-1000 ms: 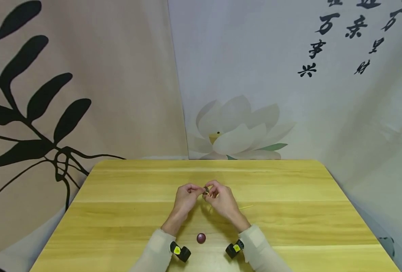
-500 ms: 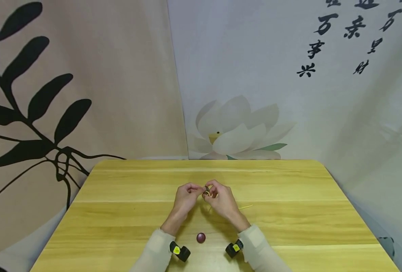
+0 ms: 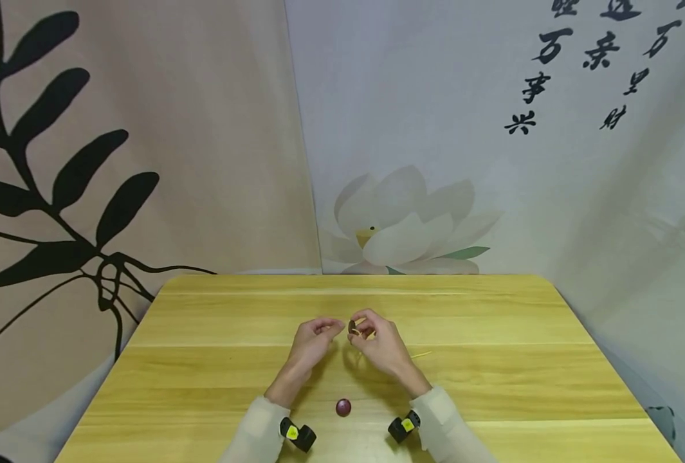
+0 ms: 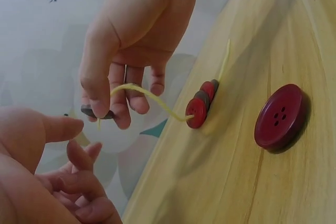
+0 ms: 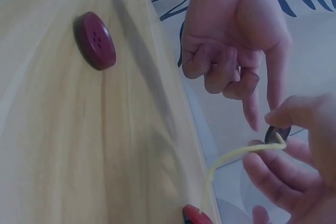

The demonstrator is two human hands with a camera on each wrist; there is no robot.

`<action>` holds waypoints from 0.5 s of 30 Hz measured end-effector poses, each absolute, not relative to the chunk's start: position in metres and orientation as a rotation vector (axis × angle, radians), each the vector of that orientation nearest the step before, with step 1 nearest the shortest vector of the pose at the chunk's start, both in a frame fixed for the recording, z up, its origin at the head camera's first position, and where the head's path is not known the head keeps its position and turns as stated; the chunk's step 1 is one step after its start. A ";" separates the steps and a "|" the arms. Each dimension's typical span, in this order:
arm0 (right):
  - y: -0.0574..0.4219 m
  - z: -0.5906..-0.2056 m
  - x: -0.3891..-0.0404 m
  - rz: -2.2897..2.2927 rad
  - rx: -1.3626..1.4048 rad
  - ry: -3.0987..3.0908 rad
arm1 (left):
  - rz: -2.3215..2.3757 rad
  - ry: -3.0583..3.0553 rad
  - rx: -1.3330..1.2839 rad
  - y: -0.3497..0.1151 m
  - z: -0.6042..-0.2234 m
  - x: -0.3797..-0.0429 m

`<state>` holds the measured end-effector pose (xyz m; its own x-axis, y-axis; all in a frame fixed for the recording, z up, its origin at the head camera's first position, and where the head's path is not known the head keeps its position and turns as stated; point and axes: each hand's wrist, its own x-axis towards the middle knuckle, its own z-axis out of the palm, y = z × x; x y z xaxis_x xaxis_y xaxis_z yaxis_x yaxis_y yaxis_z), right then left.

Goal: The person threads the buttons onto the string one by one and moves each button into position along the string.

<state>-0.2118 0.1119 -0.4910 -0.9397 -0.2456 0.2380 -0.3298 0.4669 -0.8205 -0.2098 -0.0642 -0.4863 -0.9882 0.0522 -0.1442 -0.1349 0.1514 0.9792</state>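
Observation:
Between thumb and fingers my right hand (image 3: 381,342) pinches a dark grey button (image 5: 272,134), raised above the table. A yellow string (image 4: 157,99) passes through it, and a short end pokes out below in the left wrist view. The string runs down to a row of threaded buttons, red (image 4: 196,115) and grey, near the table. My left hand (image 3: 309,344) is just left of the dark button, thumb and index finger apart with nothing between them. Its other fingers are bent in the right wrist view.
A large dark red four-hole button (image 3: 343,407) lies on the wooden table (image 3: 203,386) between the forearms. The string's tail (image 3: 420,354) lies right of the right wrist. A printed curtain (image 3: 232,128) hangs behind the table. Each wrist carries a black camera.
My left hand has let go at the dark button and drawn slightly left and down. The right hand keeps its pinch on the button, almost unmoved.

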 end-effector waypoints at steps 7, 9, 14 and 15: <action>0.113 -0.490 -0.209 1.548 0.522 -2.638 | 1.905 2.259 -0.062 -0.064 -0.488 -0.208; 0.113 -0.489 -0.208 1.560 0.520 -2.641 | 1.904 2.255 -0.059 -0.065 -0.488 -0.208; 0.113 -0.490 -0.208 1.572 0.532 -2.638 | 1.921 2.245 -0.058 -0.064 -0.488 -0.208; 0.113 -0.490 -0.208 1.575 0.533 -2.637 | 1.925 2.244 -0.061 -0.064 -0.489 -0.208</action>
<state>-0.2084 0.1130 -0.4897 -0.9412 -0.2769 0.1935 -0.3017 0.4313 -0.8503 -0.2082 -0.0637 -0.4885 -0.9822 0.0884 -0.1657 -0.1502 0.1591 0.9758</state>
